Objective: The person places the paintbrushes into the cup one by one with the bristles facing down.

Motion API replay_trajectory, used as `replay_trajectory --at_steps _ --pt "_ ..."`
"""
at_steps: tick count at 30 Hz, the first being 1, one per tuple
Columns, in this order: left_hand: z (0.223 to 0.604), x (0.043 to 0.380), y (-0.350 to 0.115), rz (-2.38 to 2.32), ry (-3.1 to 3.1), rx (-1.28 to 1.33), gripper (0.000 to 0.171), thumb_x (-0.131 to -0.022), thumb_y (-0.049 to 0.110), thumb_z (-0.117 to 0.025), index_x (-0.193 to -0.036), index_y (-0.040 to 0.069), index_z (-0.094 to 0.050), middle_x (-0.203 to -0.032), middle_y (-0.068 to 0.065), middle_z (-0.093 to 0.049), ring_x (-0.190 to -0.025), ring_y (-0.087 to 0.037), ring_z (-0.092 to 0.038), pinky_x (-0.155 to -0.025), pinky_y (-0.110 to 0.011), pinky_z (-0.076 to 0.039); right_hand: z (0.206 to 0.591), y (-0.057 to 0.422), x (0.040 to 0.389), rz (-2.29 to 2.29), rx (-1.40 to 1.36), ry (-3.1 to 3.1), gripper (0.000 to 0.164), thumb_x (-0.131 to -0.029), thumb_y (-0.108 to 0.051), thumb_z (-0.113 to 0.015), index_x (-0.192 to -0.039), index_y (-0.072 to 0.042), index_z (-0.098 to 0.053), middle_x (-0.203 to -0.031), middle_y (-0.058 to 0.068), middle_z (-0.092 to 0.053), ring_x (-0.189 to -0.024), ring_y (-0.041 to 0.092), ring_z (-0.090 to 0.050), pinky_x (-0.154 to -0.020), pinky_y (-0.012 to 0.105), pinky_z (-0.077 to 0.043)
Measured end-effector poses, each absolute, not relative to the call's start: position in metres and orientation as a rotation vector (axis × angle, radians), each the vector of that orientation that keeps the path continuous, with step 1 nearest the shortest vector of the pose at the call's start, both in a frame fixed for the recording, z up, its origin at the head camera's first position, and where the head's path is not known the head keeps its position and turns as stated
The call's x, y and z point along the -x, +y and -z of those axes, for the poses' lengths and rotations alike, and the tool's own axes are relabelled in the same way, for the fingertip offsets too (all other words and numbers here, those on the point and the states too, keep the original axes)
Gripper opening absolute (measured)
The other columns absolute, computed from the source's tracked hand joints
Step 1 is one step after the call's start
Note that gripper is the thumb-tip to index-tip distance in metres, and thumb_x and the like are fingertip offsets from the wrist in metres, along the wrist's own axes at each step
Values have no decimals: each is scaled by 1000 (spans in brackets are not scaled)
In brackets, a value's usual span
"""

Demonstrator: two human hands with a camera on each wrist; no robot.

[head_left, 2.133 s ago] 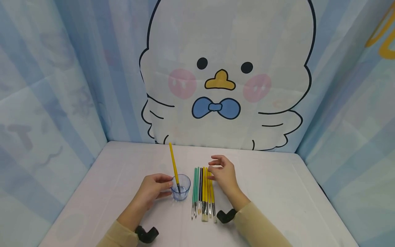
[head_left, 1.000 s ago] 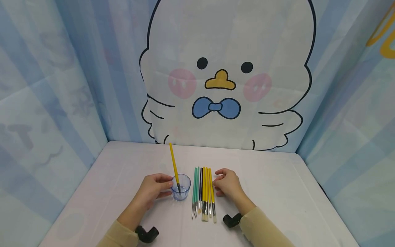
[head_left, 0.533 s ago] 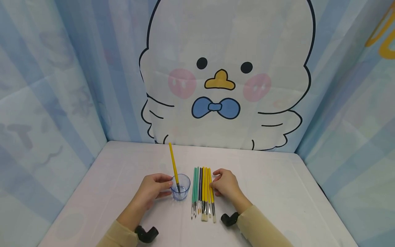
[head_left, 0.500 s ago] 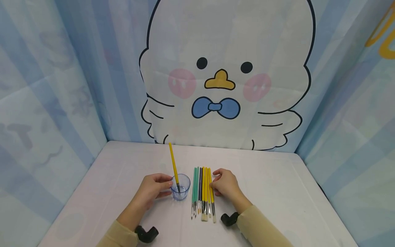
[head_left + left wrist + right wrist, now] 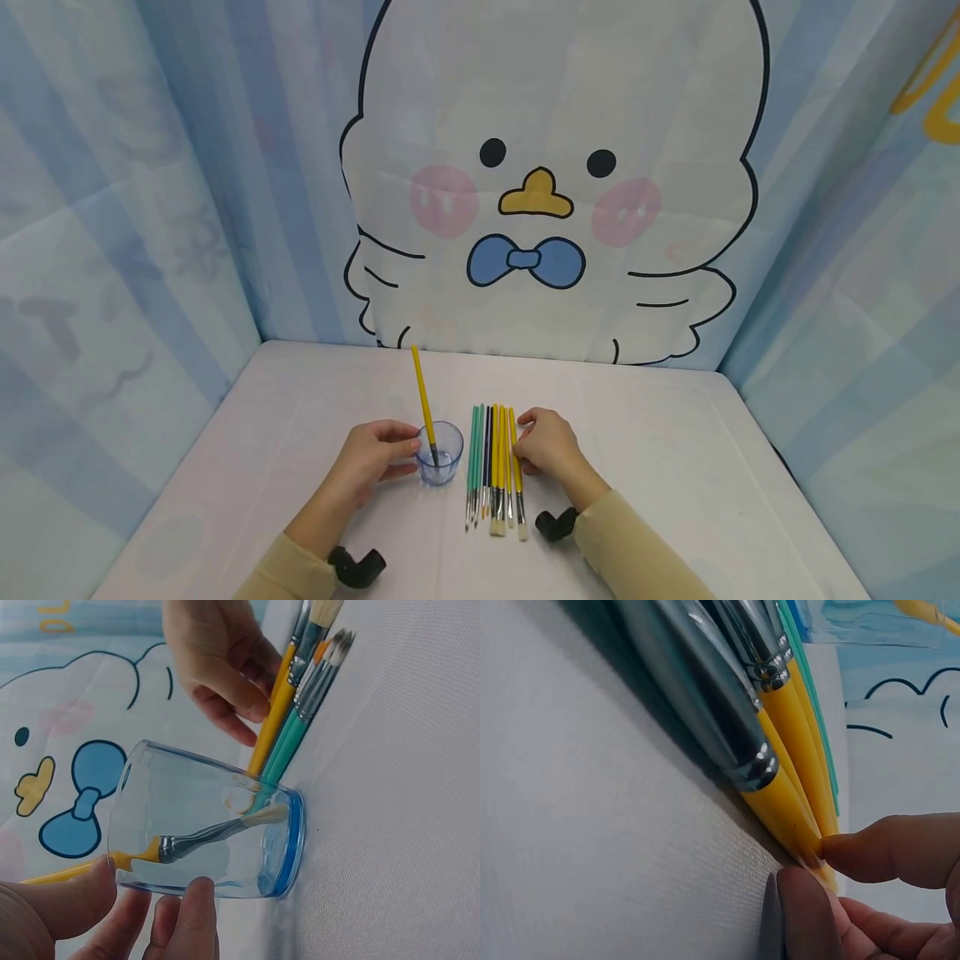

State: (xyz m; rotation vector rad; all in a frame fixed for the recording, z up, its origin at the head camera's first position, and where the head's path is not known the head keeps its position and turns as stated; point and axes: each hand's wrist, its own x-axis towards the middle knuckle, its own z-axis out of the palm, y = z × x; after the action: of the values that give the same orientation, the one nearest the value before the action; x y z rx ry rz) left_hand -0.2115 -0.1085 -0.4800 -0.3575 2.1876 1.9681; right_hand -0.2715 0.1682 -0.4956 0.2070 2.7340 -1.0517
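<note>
Cup (image 5: 452, 461) stands in left hand (image 5: 378, 454), fingers curled against it; right hand (image 5: 550, 443) pinches outer yellow brush (image 5: 519, 482), seemingly lightly: firm up, sparing neighbouring brushes (image 5: 501, 442).

Cup (image 5: 450, 454): clear, bluish, smooth, glossy; glass or plastic, cannot tell. Leaning brush (image 5: 422, 392) inside: smooth yellow handle, shiny metal ferrule, matt bristles. Brush row (image 5: 495, 467), cup's three o'clock: smooth, softly glossy handles, polished metal ferrules. Tabletop (image 5: 637, 450): matt, finely textured cloth. Backdrop (image 5: 547, 100), twelve o'clock: matt, creased cloth. Sleeves (image 5: 637, 546), four and eight o'clock: matt cloth.
</note>
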Motion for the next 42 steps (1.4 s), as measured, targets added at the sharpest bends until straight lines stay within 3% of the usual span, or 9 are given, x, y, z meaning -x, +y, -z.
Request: replay_trajectory --at_steps 7,13,26,42 --pt "480 211 -108 -1965 2189 354 27 -99 9 -77 -124 0 -75 -119 -17 -73 -98 -20 -75 -85 -38 -70 495 164 272 965 -205 2768 44 -85 -10 -82 -125 -4 -68 -67 4 -69 -49 15 -63 -49 23 -49" --pt "480 212 -108 -1971 2187 350 27 -99 10 -78 -123 0 -75 -118 -17 -73 -96 -20 -75 -84 -38 -70 494 161 270 869 -225 2847 45 -83 -16 -85 -125 -5 -69 -76 5 -66 -65 18 -62 -58 25 -48" --pt "482 213 -108 -1971 2190 351 27 -99 10 -78 -124 0 -75 -118 -18 -73 -96 -19 -75 -84 -38 -70 498 168 272 1112 -298 2714 44 -84 -7 -78 -127 -7 -69 -83 6 -66 -56 16 -63 -48 20 -55" --pt "484 212 -110 -2006 2158 328 26 -99 6 -76 -123 -3 -74 -116 -16 -73 -95 -20 -74 -84 -38 -70 495 179 271 1475 -351 2471 50 -87 -1 -79 -135 -8 -66 -98 10 -66 -73 19 -68 -57 29 -64"
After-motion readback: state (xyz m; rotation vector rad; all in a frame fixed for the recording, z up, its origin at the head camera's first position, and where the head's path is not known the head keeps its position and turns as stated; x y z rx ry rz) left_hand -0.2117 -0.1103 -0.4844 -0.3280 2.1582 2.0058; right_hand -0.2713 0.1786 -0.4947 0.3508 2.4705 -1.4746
